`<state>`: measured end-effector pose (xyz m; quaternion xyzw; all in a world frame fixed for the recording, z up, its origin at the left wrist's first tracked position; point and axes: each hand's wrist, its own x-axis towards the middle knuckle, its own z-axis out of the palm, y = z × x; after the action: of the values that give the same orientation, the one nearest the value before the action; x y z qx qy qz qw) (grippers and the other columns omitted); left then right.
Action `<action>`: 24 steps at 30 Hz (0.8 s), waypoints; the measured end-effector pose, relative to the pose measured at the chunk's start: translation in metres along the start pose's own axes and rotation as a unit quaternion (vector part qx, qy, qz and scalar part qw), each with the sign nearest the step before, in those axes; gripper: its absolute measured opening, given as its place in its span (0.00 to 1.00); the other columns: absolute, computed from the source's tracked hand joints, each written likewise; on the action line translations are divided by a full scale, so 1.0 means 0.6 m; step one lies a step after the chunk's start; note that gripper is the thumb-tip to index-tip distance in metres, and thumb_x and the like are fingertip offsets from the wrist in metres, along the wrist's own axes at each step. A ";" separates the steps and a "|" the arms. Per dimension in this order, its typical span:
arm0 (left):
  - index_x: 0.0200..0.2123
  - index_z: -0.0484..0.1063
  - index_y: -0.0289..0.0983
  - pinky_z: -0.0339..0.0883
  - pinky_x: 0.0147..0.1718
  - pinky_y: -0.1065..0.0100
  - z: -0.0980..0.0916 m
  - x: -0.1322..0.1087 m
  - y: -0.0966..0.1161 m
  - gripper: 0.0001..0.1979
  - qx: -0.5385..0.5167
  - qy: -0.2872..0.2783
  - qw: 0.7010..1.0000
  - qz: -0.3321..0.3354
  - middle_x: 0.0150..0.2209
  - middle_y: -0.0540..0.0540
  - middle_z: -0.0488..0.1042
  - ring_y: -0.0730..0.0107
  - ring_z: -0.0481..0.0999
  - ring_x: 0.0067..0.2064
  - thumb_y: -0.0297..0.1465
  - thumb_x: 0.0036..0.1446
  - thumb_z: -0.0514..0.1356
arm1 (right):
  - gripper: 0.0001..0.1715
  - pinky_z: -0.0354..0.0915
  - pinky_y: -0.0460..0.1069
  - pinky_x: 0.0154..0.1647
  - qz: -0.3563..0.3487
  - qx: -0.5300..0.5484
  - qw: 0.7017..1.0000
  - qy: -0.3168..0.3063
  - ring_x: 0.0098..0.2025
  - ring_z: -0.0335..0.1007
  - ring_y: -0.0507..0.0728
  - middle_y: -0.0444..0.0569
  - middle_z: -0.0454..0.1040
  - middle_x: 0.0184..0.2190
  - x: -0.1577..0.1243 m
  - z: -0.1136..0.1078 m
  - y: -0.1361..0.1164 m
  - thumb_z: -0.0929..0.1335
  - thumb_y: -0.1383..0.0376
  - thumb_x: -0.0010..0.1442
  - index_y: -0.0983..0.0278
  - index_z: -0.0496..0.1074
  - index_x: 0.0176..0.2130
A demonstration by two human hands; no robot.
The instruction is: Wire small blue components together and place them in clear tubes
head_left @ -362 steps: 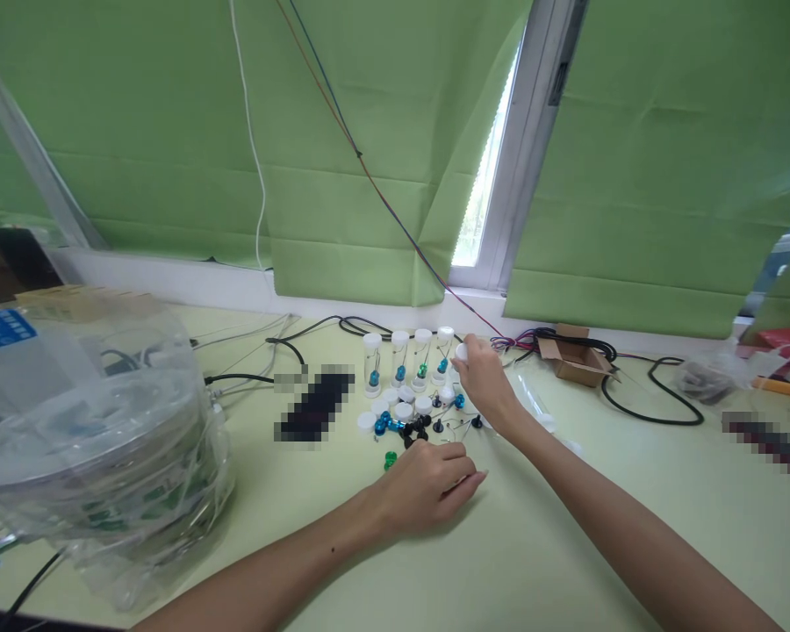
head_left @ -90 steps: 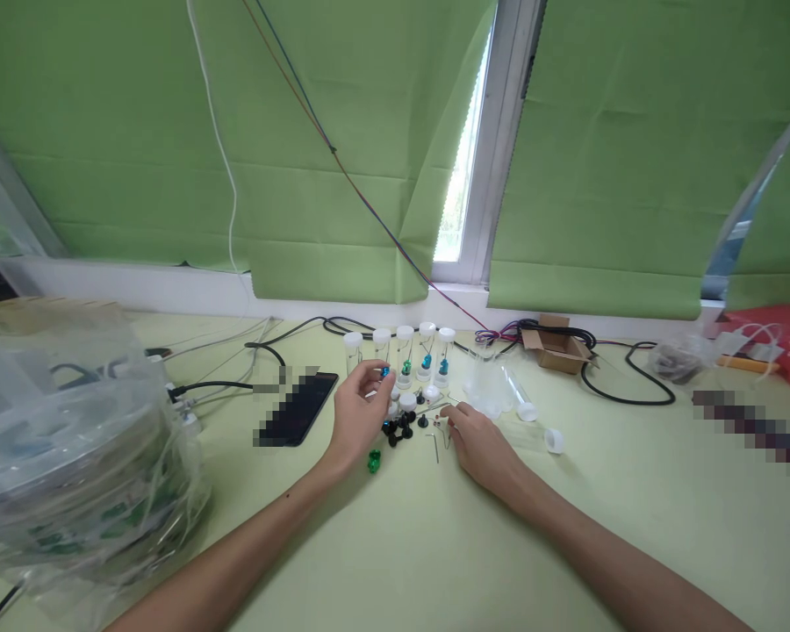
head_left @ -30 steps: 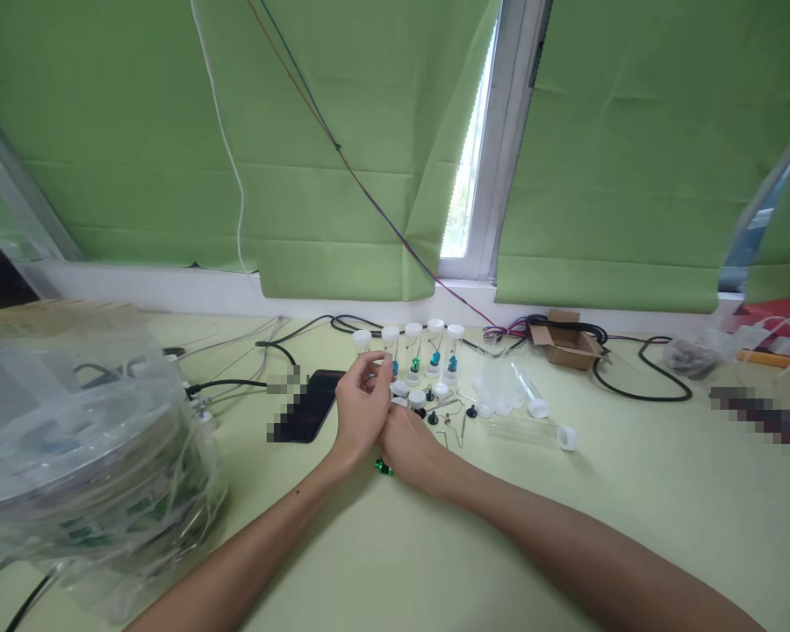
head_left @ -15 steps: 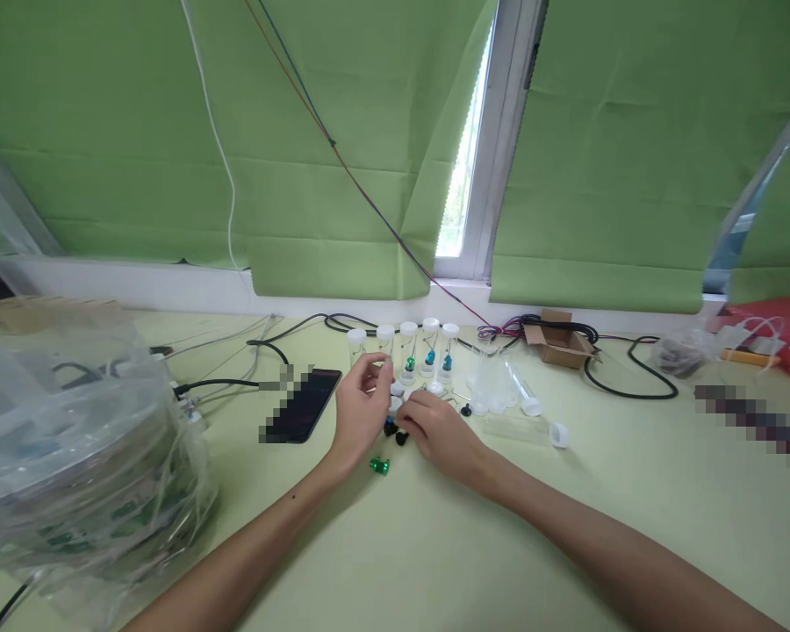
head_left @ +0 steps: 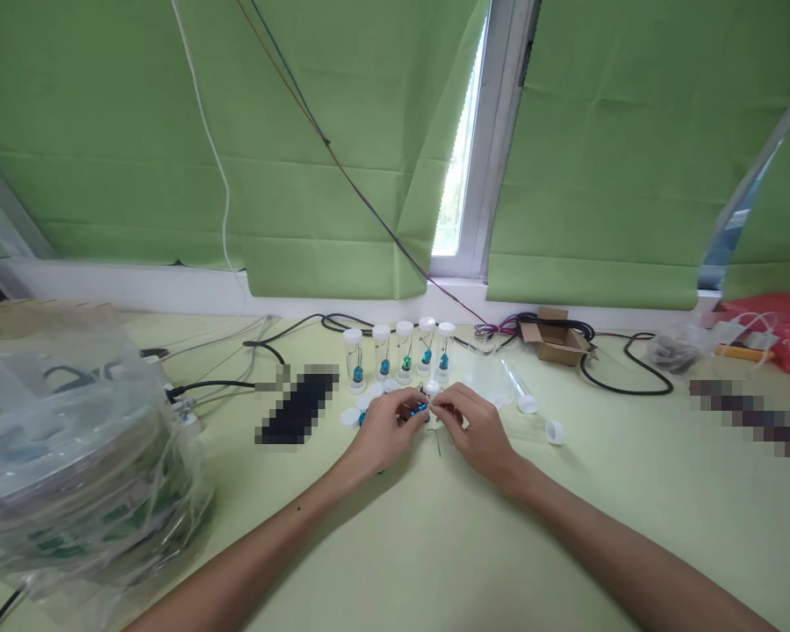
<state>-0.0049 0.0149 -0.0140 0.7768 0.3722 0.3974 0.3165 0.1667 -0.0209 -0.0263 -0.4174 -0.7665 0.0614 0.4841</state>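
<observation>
My left hand (head_left: 390,425) is closed, with a small shiny blue metal part (head_left: 419,408) between thumb and fingers. Facing it, my right hand (head_left: 472,425) is closed in a pinch near the blue part; what its fingertips hold is too small to make out. A thin grey metal pin or key (head_left: 438,444) shows just below the fingertips; whether it is held or lies on the table I cannot tell. Behind the hands stands a row of clear capped tubes (head_left: 382,351), with small blue or green parts inside. White caps (head_left: 350,417) lie beside my left hand.
Clear empty tubes (head_left: 514,379) and a white cap (head_left: 554,432) lie to the right. Farther back are an open cardboard box (head_left: 556,341) and black cables (head_left: 632,391). A dark phone (head_left: 299,408) and a plastic-wrapped reel (head_left: 85,474) are at the left.
My left hand has come down and right, now holding the blue part close to my right hand. My right hand has shifted right. The green part is now mostly hidden by my left wrist.
</observation>
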 end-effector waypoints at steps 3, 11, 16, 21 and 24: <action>0.36 0.78 0.40 0.66 0.26 0.68 0.002 -0.003 -0.003 0.09 0.035 0.005 0.999 0.024 0.32 0.45 0.77 0.66 0.72 0.30 0.34 0.57 0.58 | 0.08 0.63 0.47 0.36 -0.007 0.011 1.000 0.009 0.34 0.66 0.53 0.47 0.70 0.33 0.001 0.003 -0.001 0.62 0.69 0.67 0.62 0.70 0.37; 0.38 0.77 0.37 0.65 0.29 0.68 0.001 -0.004 0.005 0.10 0.041 -0.041 0.998 -0.007 0.30 0.46 0.76 0.68 0.71 0.29 0.34 0.58 0.58 | 0.08 0.61 0.47 0.31 0.007 0.029 0.999 0.028 0.32 0.65 0.53 0.46 0.70 0.32 -0.001 0.007 0.012 0.64 0.70 0.66 0.62 0.70 0.35; 0.38 0.75 0.34 0.66 0.27 0.67 0.002 -0.002 0.006 0.14 -0.112 -0.096 0.986 -0.079 0.24 0.48 0.73 0.70 0.71 0.24 0.39 0.58 0.59 | 0.08 0.62 0.48 0.32 0.022 0.038 0.999 0.031 0.33 0.66 0.54 0.46 0.71 0.32 0.000 0.007 0.009 0.64 0.69 0.66 0.62 0.70 0.34; 0.37 0.76 0.32 0.67 0.29 0.66 -0.001 0.000 0.012 0.17 -0.238 -0.111 0.954 -0.142 0.25 0.46 0.74 0.70 0.71 0.26 0.40 0.52 0.65 | 0.08 0.63 0.47 0.31 0.031 0.043 0.998 0.029 0.33 0.67 0.54 0.46 0.71 0.32 -0.001 0.008 0.010 0.64 0.68 0.66 0.62 0.70 0.35; 0.37 0.77 0.32 0.65 0.29 0.68 -0.005 -0.001 0.014 0.16 -0.273 -0.109 0.941 -0.166 0.26 0.47 0.74 0.72 0.69 0.26 0.39 0.51 0.67 | 0.08 0.63 0.47 0.32 0.033 0.047 0.998 0.026 0.33 0.67 0.54 0.46 0.71 0.32 -0.001 0.008 0.009 0.63 0.68 0.66 0.62 0.70 0.35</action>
<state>-0.0048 0.0106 -0.0061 0.6264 0.3362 0.3385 0.6164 0.1664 -0.0161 -0.0320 -0.4206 -0.7359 0.1021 0.5206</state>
